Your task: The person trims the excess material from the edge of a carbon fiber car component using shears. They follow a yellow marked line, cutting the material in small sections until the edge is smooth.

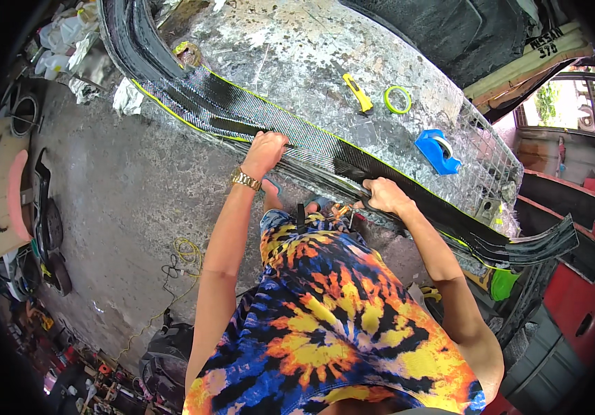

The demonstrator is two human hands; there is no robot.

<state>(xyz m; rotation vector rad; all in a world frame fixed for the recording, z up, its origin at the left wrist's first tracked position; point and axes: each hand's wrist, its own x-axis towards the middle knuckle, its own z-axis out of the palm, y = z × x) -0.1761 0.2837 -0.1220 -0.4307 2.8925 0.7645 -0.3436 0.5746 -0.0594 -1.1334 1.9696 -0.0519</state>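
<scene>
In the head view, a long, curved panel [311, 140] lay across the near side of a stained worktable [277, 59], its dark woven surface edged with yellow-green tape. The person's left hand [266, 153], a gold watch [245, 179] on its wrist, rested with bent fingers on the panel's near edge, left of its middle. The right hand [386, 196] was curled at the same edge, farther right. Whether either hand pinched the edge or merely pressed on it, I could not tell; the right palm was hidden. Beyond the panel, on the tabletop, were a yellow knife [358, 93], a roll of yellow-green tape [387, 99] just beside it, and a blue tape dispenser [430, 150] nearer the right end. A yellow cord [188, 257] lay looped on the floor.
</scene>
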